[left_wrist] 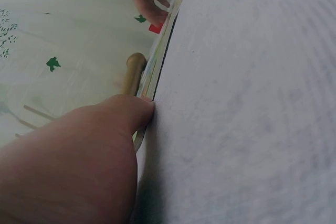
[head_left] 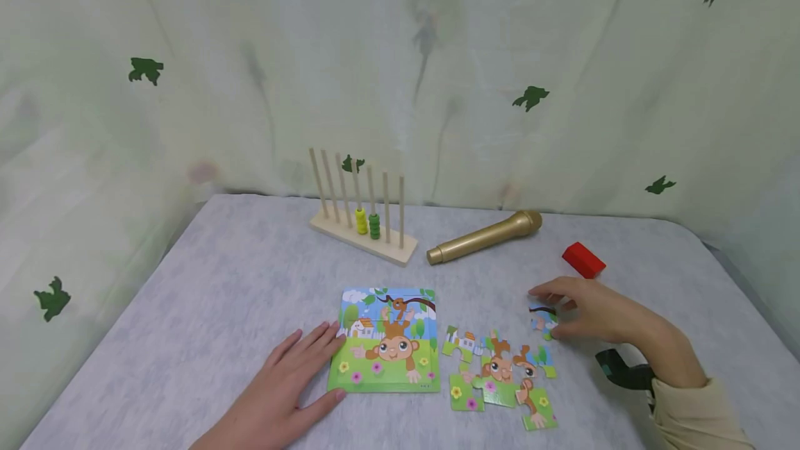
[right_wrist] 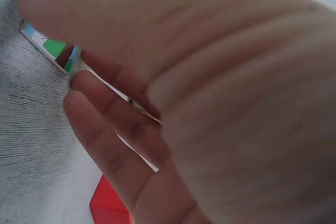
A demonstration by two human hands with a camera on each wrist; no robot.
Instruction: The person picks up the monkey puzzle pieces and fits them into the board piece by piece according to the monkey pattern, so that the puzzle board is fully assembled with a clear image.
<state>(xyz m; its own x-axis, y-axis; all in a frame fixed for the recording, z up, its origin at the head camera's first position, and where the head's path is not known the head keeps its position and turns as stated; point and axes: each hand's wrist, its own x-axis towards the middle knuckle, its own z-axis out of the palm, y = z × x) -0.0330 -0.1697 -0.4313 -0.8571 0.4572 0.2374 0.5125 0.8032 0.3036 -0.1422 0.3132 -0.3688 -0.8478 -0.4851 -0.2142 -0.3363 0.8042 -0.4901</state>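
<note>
Half-open right hand (head_left: 596, 310) straddles a flat, blue-printed jigsaw piece (head_left: 540, 323), grip unclear from here; left hand (head_left: 289, 387) spread, empty. Probably assembling; next needs aligning with monkey-print pieces (head_left: 498, 370) hand's-left.

Head cam sits up high, facing forward and down over the table (head_left: 187, 283), far enough back to get its whole far edge. Left wrist cam's super low and tipped sideways, aimed past the left hand (left_wrist: 79, 156) toward the far right corner. Right wrist cam's crammed up on the right hand (right_wrist: 210, 93), facing its fingers (right_wrist: 100, 129). All three catch the red block (head_left: 584, 260).
</note>
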